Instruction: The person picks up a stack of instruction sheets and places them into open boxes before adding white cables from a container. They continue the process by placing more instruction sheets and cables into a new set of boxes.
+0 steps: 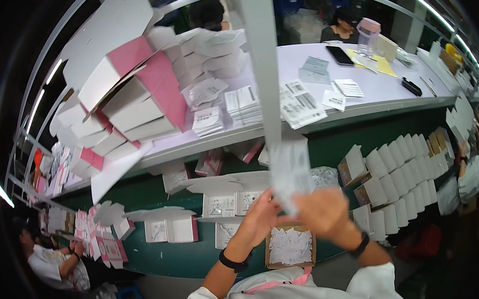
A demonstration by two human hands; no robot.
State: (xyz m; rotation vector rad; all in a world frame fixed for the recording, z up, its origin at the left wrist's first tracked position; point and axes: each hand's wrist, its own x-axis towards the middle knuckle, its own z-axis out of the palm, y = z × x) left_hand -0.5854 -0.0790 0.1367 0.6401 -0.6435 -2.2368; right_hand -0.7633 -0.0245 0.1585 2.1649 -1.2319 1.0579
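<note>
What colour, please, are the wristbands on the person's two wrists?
Both wristbands, left and right, are black, seen best in the head view.

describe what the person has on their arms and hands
Both hands are bare, no gloves. The left hand has a black band round the wrist; the right hand has a black band too. Short white sleeves cover the upper arms, the right sleeve showing most; forearms are uncovered.

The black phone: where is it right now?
In the head view, the black phone lies upper right on the pale shelf, beside yellow papers.
</note>
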